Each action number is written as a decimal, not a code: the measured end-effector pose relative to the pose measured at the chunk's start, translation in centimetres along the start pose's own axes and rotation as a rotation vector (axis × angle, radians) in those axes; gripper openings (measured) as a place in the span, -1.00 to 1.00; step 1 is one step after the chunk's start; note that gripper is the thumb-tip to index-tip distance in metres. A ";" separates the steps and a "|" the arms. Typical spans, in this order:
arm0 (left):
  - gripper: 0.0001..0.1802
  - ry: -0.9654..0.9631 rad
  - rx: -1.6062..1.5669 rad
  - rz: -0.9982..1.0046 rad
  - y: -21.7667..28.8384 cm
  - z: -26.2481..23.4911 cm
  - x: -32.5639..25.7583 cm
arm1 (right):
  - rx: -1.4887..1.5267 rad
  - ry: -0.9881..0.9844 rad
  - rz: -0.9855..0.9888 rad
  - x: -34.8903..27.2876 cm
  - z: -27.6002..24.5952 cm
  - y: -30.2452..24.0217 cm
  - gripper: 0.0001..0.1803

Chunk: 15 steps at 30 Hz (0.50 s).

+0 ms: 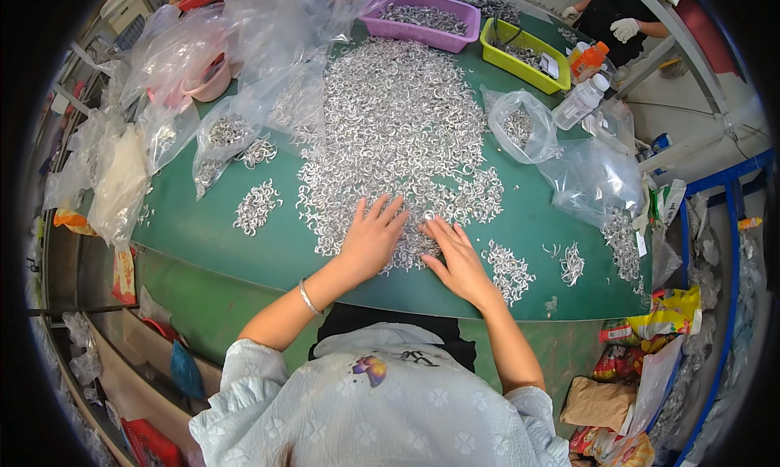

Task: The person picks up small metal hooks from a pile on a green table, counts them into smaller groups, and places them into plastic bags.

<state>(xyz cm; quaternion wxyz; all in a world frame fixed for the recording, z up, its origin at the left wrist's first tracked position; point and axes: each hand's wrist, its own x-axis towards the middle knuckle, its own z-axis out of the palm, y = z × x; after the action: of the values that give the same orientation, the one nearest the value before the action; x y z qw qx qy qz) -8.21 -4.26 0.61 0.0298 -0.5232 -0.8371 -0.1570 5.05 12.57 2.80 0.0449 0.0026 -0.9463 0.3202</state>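
Note:
A broad heap of small curved silvery metal pieces covers the middle of the green table. On the near edge of this heap lies my left hand, palm down, fingers spread over the pieces. Just to its right, my right hand rests with fingers stretched out and thumb apart. A shiny piece shows at the tip of its index finger; whether it is touched or held is unclear. Smaller piles of the same pieces sit left and right of my hands.
A purple tray and a lime-green tray hold metal pieces at the back. Clear plastic bags crowd the left; an open bag and a white bottle stand right. Another person's gloved hand shows at the far right.

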 end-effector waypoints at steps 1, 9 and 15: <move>-0.61 0.015 -0.030 -0.016 -0.1 0.2 -0.4 | 0.025 0.056 -0.033 -0.3 0.0 0.0 -0.43; -0.62 0.098 -0.270 -0.015 1.9 1.2 2.0 | 0.194 0.616 0.227 1.7 -0.2 3.4 -0.52; -0.71 0.175 -0.254 0.002 2.8 1.8 3.7 | -0.155 0.574 0.187 4.0 0.2 4.7 -0.42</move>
<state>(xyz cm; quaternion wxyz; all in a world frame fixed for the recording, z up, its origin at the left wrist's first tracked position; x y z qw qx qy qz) -7.24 0.63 0.30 0.0363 -0.5081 -0.8041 -0.3065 0.87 16.24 0.11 0.2808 -0.1783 -0.9126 0.2376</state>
